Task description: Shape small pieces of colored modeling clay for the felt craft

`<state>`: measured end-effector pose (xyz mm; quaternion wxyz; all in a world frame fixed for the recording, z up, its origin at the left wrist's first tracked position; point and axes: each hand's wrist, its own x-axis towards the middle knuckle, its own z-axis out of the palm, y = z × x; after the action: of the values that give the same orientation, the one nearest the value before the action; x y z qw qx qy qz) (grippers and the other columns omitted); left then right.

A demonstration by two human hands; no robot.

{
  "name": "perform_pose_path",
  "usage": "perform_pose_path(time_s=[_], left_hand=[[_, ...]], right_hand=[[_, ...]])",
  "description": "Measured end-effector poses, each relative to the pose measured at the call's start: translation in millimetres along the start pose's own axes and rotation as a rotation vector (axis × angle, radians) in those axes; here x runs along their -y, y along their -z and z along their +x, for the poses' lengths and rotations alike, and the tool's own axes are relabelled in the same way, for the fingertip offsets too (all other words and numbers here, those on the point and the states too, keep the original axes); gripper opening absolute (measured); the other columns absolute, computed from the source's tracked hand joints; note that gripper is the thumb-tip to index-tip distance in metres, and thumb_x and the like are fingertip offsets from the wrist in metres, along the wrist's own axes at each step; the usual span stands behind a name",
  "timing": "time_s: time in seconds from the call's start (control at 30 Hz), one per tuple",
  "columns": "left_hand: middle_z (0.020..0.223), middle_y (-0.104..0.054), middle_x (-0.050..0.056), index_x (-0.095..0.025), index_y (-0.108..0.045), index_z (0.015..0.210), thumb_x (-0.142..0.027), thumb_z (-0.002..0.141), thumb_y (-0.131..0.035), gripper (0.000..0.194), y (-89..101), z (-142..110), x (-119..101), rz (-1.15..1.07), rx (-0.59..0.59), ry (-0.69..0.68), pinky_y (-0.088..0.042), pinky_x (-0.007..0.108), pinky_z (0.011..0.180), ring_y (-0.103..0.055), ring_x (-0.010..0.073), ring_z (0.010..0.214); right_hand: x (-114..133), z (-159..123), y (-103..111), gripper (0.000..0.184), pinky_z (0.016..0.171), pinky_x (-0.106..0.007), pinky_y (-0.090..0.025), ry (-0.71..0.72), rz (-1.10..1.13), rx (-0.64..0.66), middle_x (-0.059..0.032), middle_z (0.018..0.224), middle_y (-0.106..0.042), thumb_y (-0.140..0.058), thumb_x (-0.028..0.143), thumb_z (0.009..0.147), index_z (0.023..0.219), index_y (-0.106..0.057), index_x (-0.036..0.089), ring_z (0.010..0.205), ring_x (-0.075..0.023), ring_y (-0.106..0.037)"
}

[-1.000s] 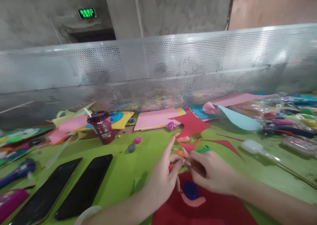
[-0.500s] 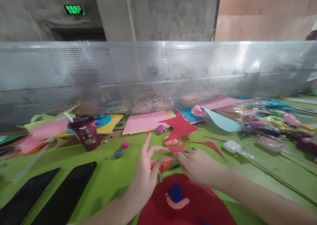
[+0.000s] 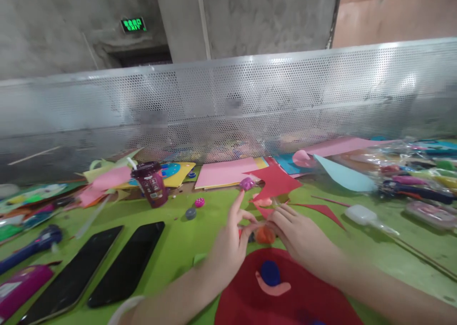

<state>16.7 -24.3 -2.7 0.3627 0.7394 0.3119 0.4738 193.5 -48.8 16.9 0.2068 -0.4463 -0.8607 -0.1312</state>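
Note:
My left hand (image 3: 231, 238) and my right hand (image 3: 303, 237) meet fingertip to fingertip above the table. The left has its index finger raised and its thumb pinched toward the other fingers. The right hand's fingers are curled together. Whatever lies between the fingertips is hidden. Just below them shows an orange lump (image 3: 265, 235), possibly wrapped, partly covered by my fingers. Nearer me lies a round red sheet (image 3: 243, 299) bearing a dark blue disc (image 3: 270, 273) and a curved pink strip (image 3: 274, 289). Behind my fingers are a cut red paper (image 3: 280, 179) and a purple lump (image 3: 247, 183).
Two black phones (image 3: 126, 265) lie at the left, with a dark lidded cup (image 3: 150, 184) behind them. A grey cap (image 3: 191, 214) and a pink dotted ball (image 3: 199, 202) sit nearby. Wrapped sticks (image 3: 364, 215) lie at the right. A perforated metal screen (image 3: 200, 110) borders the back.
My view has swung left, so more of the table's left side shows. My fingertips have come closer together, the left thumb now meeting the right hand's fingers.

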Motion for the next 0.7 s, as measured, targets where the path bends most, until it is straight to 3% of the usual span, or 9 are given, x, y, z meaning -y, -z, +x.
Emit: perform_pose_path(time_s=[0.13,0.27,0.37,0.5,0.6,0.7], left_hand=[[0.086,-0.058,0.002,-0.024,-0.018,0.137,-0.018,0.089,-0.041,0.053,-1.8,-2.3,-1.0,0.027,-0.004,-0.012,-0.049,0.033,0.075,-0.06,0.0152,0.079],[0.082,-0.057,0.0,-0.024,-0.024,0.133,-0.017,0.088,-0.042,0.049,-2.3,-5.6,-2.0,0.058,-0.024,-0.032,-0.048,0.028,0.068,-0.056,0.0114,0.068],[0.081,-0.057,0.001,-0.022,-0.028,0.13,-0.016,0.088,-0.041,0.045,-3.0,-6.0,-0.2,0.072,-0.046,-0.062,-0.048,0.028,0.07,-0.056,0.0125,0.072],[0.085,-0.058,0.001,-0.023,-0.025,0.132,-0.016,0.088,-0.04,0.047,-3.4,-4.8,0.9,0.058,-0.019,-0.067,-0.048,0.031,0.074,-0.058,0.015,0.08],[0.1,-0.058,0.005,-0.027,-0.017,0.136,-0.021,0.091,-0.036,0.05,-2.0,-3.6,-2.6,-0.014,-0.012,0.006,-0.049,0.027,0.057,-0.055,0.0097,0.059],[0.112,-0.054,0.007,-0.031,-0.012,0.137,-0.026,0.092,-0.034,0.05,0.7,-2.1,-6.5,-0.099,-0.083,0.034,-0.043,0.023,0.043,-0.042,0.003,0.041]], right_hand=[[0.8,0.8,-0.2,0.022,0.071,-0.034,-0.039,0.055,0.016,-0.094,-0.0072,0.078,-0.056,-0.037,-0.002,0.077,0.077,-0.051,0.017,0.079,-0.0214,-0.048],[1.2,2.6,5.1,0.018,0.071,-0.034,-0.039,-0.035,0.059,-0.053,-0.0088,0.086,-0.055,-0.037,0.007,0.087,0.081,-0.051,0.017,0.081,-0.0217,-0.046],[2.7,2.4,7.5,0.018,0.077,-0.036,-0.038,-0.023,0.069,-0.053,-0.0095,0.094,-0.055,-0.037,0.009,0.088,0.09,-0.053,0.017,0.088,-0.0228,-0.044],[6.5,3.6,8.8,0.023,0.073,-0.035,-0.035,-0.001,0.097,-0.105,-0.0073,0.084,-0.056,-0.035,0.008,0.087,0.078,-0.054,0.018,0.082,-0.021,-0.044],[-5.4,10.1,9.7,0.021,0.074,-0.036,-0.035,-0.17,0.234,-0.205,-0.0041,0.074,-0.057,-0.04,0.011,0.083,0.069,-0.053,0.019,0.078,-0.0203,-0.047],[-36.4,17.8,9.1,0.014,0.069,-0.036,-0.04,-0.41,0.354,-0.3,-0.0039,0.071,-0.059,-0.043,0.017,0.08,0.069,-0.051,0.02,0.072,-0.0196,-0.052]])
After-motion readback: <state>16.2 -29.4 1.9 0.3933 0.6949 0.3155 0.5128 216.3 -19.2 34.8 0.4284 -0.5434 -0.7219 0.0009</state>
